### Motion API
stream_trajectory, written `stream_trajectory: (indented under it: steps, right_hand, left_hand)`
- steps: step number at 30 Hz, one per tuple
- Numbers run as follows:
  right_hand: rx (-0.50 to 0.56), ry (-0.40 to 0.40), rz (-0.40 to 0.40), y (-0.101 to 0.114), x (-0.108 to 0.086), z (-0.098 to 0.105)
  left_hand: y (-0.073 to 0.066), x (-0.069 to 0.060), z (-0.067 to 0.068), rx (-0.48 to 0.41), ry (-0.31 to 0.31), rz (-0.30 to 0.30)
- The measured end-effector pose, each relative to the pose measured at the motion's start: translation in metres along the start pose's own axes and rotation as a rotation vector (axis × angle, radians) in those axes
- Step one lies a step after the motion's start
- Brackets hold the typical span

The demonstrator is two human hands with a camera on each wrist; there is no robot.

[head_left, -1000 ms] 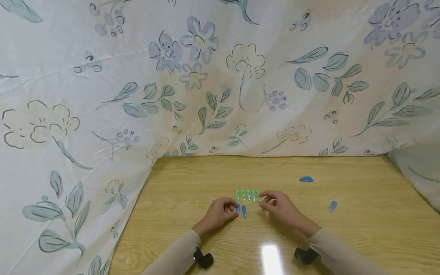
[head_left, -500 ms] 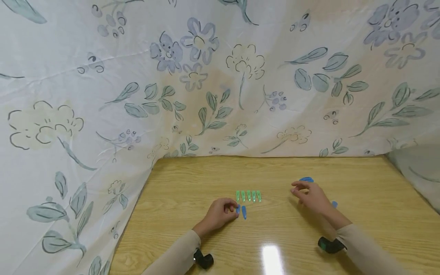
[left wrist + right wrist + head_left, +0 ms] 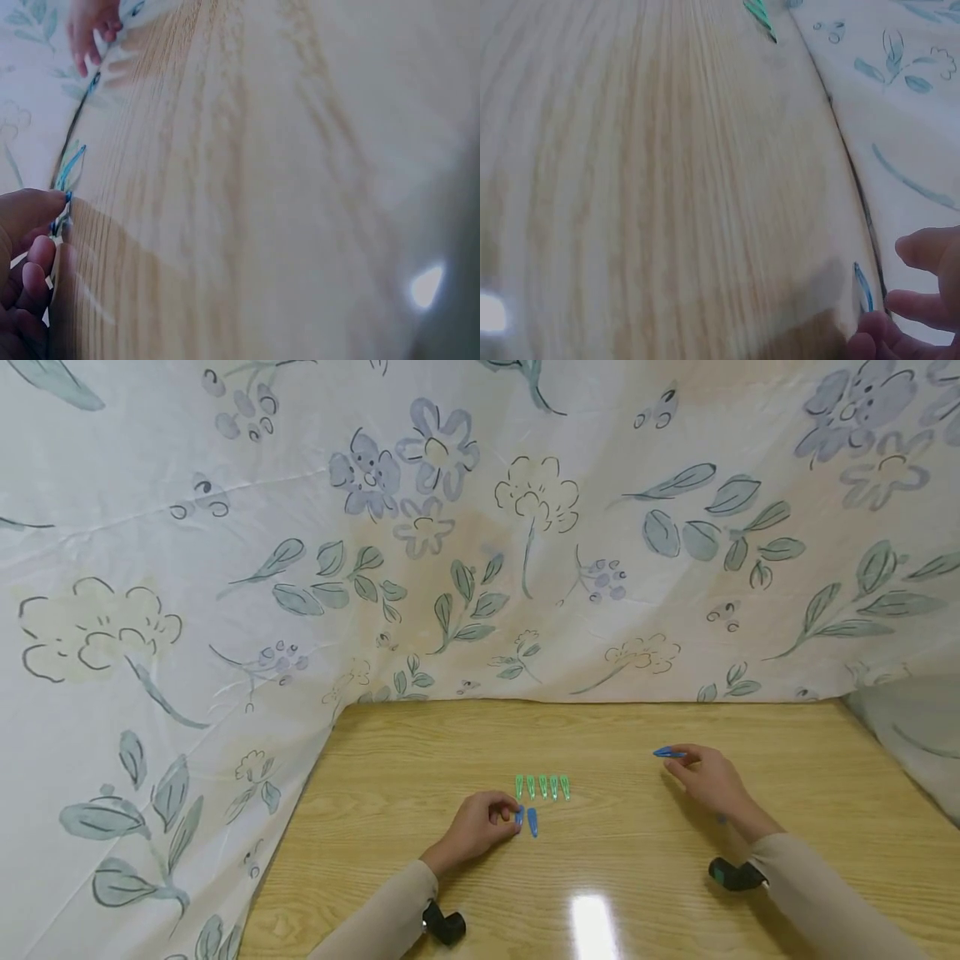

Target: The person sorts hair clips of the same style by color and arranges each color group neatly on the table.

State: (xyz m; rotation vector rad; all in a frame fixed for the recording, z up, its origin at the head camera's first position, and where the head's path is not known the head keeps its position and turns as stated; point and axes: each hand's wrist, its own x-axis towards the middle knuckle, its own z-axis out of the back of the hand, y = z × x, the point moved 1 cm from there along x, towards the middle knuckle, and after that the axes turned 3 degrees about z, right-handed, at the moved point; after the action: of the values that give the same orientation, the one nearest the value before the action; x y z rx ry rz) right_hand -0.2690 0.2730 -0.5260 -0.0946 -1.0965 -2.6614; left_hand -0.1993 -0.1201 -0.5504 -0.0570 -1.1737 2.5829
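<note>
In the head view my left hand point(image 3: 480, 827) pinches a blue snap hair clip point(image 3: 519, 818), which its fingertips partly cover. A second blue hair clip point(image 3: 532, 822) lies just to the right of it. Above these two, several green hair clips point(image 3: 543, 787) stand side by side in a row. Further right, my right hand point(image 3: 708, 777) has its thumb and fingers at one end of another blue hair clip point(image 3: 663, 752), gripping it near the tabletop. That same blue clip point(image 3: 863, 287) shows beside the fingertips in the right wrist view.
One more blue hair clip point(image 3: 722, 818) lies mostly hidden beneath my right wrist. The wooden table point(image 3: 420, 735) ends at a floral cloth point(image 3: 465, 568) hanging behind and at the left. Light glares off the table's front.
My right hand has moved from the green row rightward to the far blue hair clip and taken hold of it. The left hand has stayed in place at its blue clip.
</note>
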Motion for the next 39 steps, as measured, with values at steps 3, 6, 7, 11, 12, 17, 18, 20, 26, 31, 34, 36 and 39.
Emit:
stream_trajectory:
  steps: [3,6,7,11,12,17,18,20,26,31,34,36,39]
  right_hand:
    - [-0.033,0.01,-0.001,-0.002,0.002,0.0]
    - [-0.06,0.021,0.0,-0.003,0.005,0.0]
    - [-0.065,0.024,-0.003,-0.004,0.007,0.001]
    - [-0.075,0.044,-0.008,-0.005,0.012,0.001]
    - [-0.073,0.046,-0.009,-0.006,0.014,0.001]
    - [-0.075,0.013,0.005,-0.009,0.022,0.0]
    - [-0.072,0.008,0.006,-0.009,0.022,0.0]
    - [-0.069,-0.005,0.009,-0.008,0.023,-0.001]
    - [-0.086,-0.052,0.032,-0.009,0.022,-0.003]
    - [-0.076,-0.075,0.045,-0.013,0.019,-0.005]
    - [-0.047,-0.065,0.032,-0.014,0.017,-0.004]
    - [-0.024,-0.054,0.021,-0.013,0.015,-0.003]
    - [0.003,-0.05,0.018,-0.009,0.013,-0.002]
  left_hand:
    - [0.0,0.0,0.0,0.001,0.002,0.001]
    - [0.0,0.0,0.0,0.001,0.004,0.003]
    - [0.0,0.0,0.0,0.0,0.004,0.002]
    - [-0.001,0.0,0.001,-0.002,0.004,0.001]
    - [-0.001,0.0,0.001,0.0,0.003,0.001]
    - [-0.002,0.0,0.001,0.0,0.003,0.002]
    - [-0.001,0.0,0.001,-0.001,0.004,0.002]
    - [-0.001,0.0,0.001,-0.003,0.005,0.0]
    - [0.0,0.0,0.0,0.003,0.008,-0.001]
    - [-0.001,0.001,0.001,0.0,0.009,0.0]
    - [-0.001,0.001,0.001,-0.006,0.01,0.001]
    - [-0.001,0.001,0.001,-0.01,0.013,0.005]
    - [-0.001,0.0,0.001,-0.009,0.014,0.01]
